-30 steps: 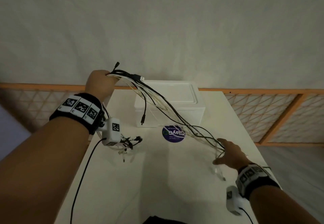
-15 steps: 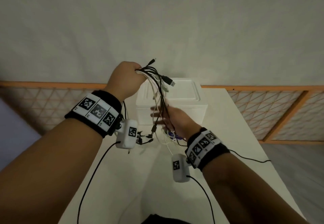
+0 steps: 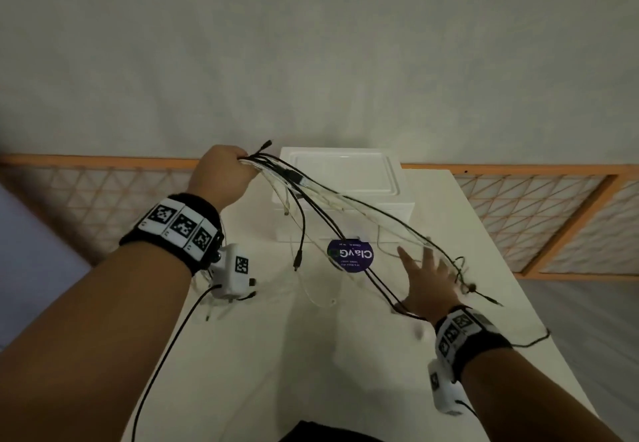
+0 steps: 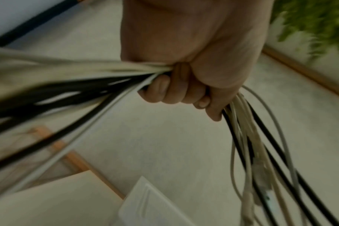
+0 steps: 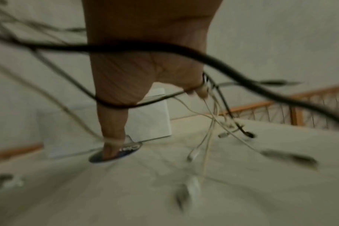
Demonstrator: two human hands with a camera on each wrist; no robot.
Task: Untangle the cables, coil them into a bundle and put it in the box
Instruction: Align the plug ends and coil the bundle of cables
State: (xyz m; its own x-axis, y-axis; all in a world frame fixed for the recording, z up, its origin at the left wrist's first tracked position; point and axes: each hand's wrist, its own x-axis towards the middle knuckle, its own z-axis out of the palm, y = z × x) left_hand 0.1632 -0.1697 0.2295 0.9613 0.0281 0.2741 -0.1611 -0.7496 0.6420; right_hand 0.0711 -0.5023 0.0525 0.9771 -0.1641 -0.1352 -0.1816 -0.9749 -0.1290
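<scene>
A bunch of black and white cables [image 3: 345, 206] stretches from upper left to lower right above the table. My left hand [image 3: 224, 172] holds one end of the bunch in a fist, raised in front of the white box [image 3: 342, 182], whose lid is on. The left wrist view shows that left hand [image 4: 184, 88] with its fingers curled tight round the cables [image 4: 261, 145]. My right hand [image 3: 425, 282] is spread open low on the right, and the strands run across it. In the blurred right wrist view a black cable [image 5: 164, 49] loops over the palm of the right hand [image 5: 145, 68].
A round purple sticker [image 3: 351, 255] lies on the white table [image 3: 276, 355] just in front of the box. More loose cable ends lie on the table under my left wrist [image 3: 221, 303]. An orange lattice railing [image 3: 518, 220] runs behind and to the right of the table.
My right hand has swung from just below the left hand out to the lower right, drawing the cables into a long slanted spread. The left hand has kept its grip.
</scene>
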